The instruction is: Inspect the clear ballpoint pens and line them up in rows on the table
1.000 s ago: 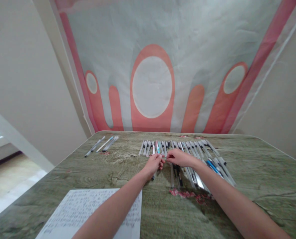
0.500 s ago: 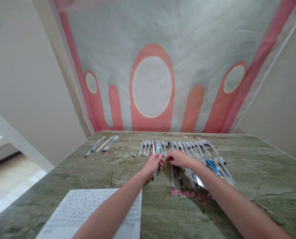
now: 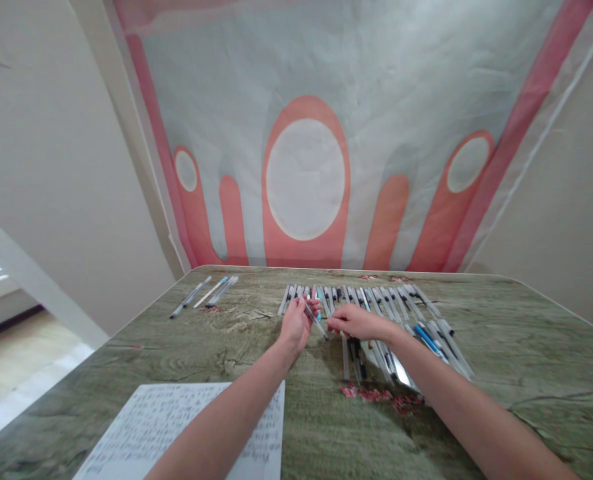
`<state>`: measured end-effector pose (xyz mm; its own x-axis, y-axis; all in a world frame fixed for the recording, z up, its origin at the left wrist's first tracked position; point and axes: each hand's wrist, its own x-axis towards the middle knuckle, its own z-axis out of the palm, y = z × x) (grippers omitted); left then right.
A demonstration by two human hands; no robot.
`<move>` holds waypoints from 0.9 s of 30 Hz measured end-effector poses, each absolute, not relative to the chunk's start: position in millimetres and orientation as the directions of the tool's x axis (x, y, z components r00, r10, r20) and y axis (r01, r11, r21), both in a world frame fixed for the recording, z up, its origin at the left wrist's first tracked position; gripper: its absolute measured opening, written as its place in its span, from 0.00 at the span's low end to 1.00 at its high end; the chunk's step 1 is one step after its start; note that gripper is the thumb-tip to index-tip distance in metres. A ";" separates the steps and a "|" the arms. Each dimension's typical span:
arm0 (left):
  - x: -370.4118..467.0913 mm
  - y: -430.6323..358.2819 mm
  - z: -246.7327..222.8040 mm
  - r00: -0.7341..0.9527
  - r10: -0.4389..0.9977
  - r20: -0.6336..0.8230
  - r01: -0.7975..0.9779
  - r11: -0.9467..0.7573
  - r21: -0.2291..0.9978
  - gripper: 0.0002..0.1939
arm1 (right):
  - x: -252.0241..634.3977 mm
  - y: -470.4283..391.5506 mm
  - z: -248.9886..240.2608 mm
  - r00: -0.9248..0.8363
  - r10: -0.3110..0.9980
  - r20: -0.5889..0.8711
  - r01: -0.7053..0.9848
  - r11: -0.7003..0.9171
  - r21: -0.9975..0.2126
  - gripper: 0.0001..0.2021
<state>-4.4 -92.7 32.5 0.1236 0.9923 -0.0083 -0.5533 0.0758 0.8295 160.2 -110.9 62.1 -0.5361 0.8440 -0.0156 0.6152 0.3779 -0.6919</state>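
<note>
My left hand [image 3: 296, 324] holds a slim pale pen [image 3: 316, 321] between thumb and fingers. The pen slants down to the right, its lower end near my right hand. Fingers curled together, my right hand [image 3: 349, 322] is just right of that pen end; what it pinches, if anything, is hidden. Behind both hands runs a long row of clear-barrelled pens [image 3: 386, 303], some with dark grips. Under and beside my right wrist lies a looser group of pens [image 3: 364, 357], with a bright blue pen [image 3: 429, 339] among them.
A handwritten sheet of paper [image 3: 176, 417] lies at the front left, partly under my left forearm. Several pens [image 3: 209, 292] are set apart at the far left of the wood-patterned table [image 3: 216, 353]. A wall with a pink-and-grey covering [image 3: 306, 253] rises behind the table.
My left hand has moved slightly left and turned, lifting the pen so it now slants toward my right hand. My right hand has shifted slightly left.
</note>
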 end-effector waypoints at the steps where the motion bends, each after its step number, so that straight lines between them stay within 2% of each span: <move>1: -6.4 -90.2 35.1 0.075 0.997 0.007 -0.589 0.039 0.807 0.07 | 158.2 -113.2 63.2 -0.564 0.824 -0.058 0.587 0.350 -0.730 0.18; 3: -10.2 -86.4 38.6 0.012 1.000 0.024 -0.624 -0.011 0.782 0.06 | 154.5 -116.6 63.9 -0.593 0.801 -0.085 0.540 0.317 -0.780 0.18; 7: -12.9 -85.2 39.7 -0.016 1.000 0.020 -0.632 -0.025 0.775 0.05 | 150.2 -117.2 61.9 -0.550 0.834 -0.045 0.486 0.276 -0.829 0.17; 9: -11.7 -87.5 38.6 0.008 1.000 0.022 -0.638 -0.012 0.770 0.06 | 150.3 -115.4 60.8 -0.536 0.844 -0.038 0.476 0.264 -0.839 0.17; 12: -9.2 -92.3 35.9 0.131 0.990 0.061 -0.637 0.036 0.770 0.10 | 151.9 -112.2 59.6 -0.486 0.874 -0.019 0.505 0.263 -0.822 0.18; 16: -7.6 -96.2 31.8 0.254 0.960 0.119 -0.621 0.068 0.781 0.12 | 154.3 -108.7 57.2 -0.411 0.911 0.040 0.602 0.304 -0.738 0.18; 24: -9.0 -93.1 28.1 0.157 0.984 0.082 -0.595 0.028 0.803 0.12 | 152.0 -111.1 58.9 -0.358 0.879 0.314 0.793 0.464 -0.396 0.17; 27: -10.0 -92.7 27.7 0.137 0.987 0.090 -0.588 0.008 0.809 0.11 | 152.5 -109.6 57.8 -0.328 0.882 0.337 0.785 0.453 -0.422 0.15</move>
